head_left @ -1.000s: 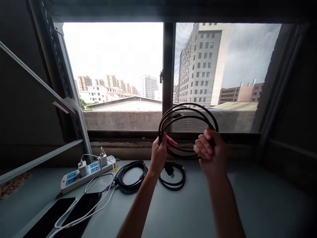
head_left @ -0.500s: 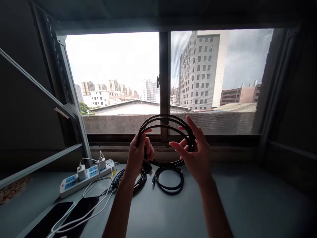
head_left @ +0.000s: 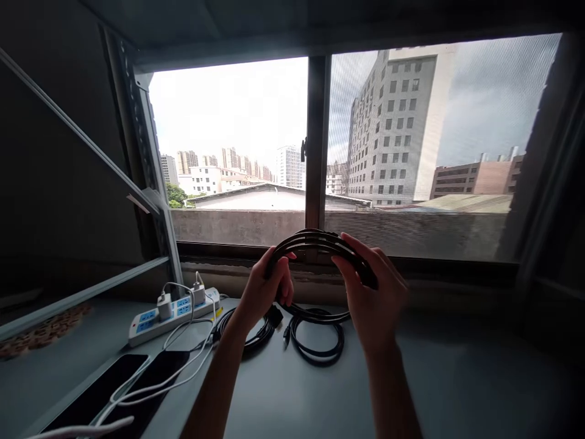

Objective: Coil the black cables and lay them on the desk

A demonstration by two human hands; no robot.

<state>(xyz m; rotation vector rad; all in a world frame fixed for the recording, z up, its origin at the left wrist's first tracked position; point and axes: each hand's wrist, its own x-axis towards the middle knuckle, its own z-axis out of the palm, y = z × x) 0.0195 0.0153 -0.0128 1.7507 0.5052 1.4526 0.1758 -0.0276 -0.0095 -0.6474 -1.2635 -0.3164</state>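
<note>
A coiled black cable is held up in the air above the table, in front of the window. Fingers and thumb of my left hand are wrapped round the left side of the loops. On the right side, my right hand has the loops between thumb and fingers. A black connector shows just below my left hand. Under the held coil, a smaller black cable coil lies on the table, and another black coil lies partly behind my left forearm.
A white power strip with two plugged-in chargers stands at the left on the grey table. White cables run over dark flat devices. A metal frame rises beside the window.
My right hand has closed from spread fingers onto the coil, and the loops are bunched closer and tilted flatter. The view has shifted, so the scene sits further right at the window.
</note>
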